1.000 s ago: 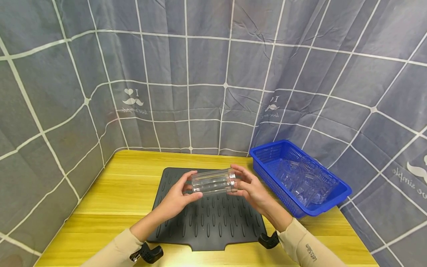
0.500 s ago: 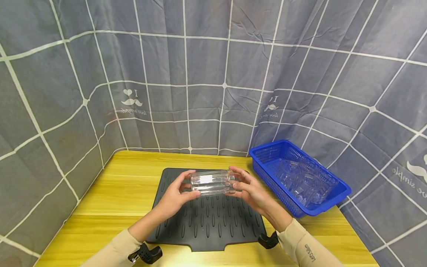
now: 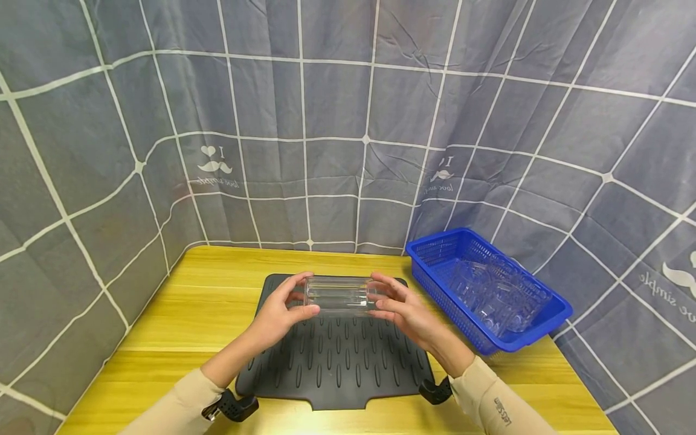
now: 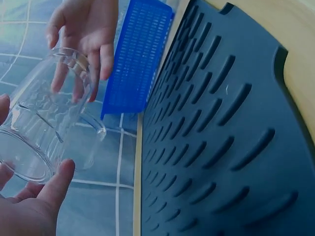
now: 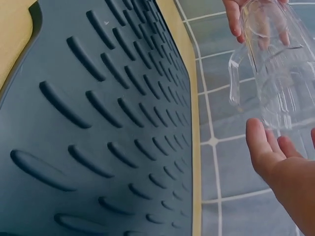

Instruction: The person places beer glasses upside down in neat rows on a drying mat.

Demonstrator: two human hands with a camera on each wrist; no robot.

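A clear glass mug (image 3: 338,294) lies sideways in the air over the dark ribbed mat, held between both hands. My left hand (image 3: 280,314) grips its left end, thumb toward me and fingers on the far side. At the right end, my right hand (image 3: 410,311) holds it with spread, bent fingers. The left wrist view shows the mug's ribbed wall (image 4: 42,113) and round end, with the handle (image 4: 96,142) sticking out. In the right wrist view the handle (image 5: 234,81) points toward the mat side.
Beneath the hands, a dark mat (image 3: 348,368) with raised oval ribs lies on the yellow wooden table (image 3: 179,314). A blue plastic basket (image 3: 429,281) to the right holds several clear glass mugs (image 3: 500,299). A grey checked curtain (image 3: 337,163) surrounds the table's back and sides.
The mug has turned from slightly tilted to nearly level and shifted a little to the left. My left hand has moved slightly left with it; the right hand has barely moved.
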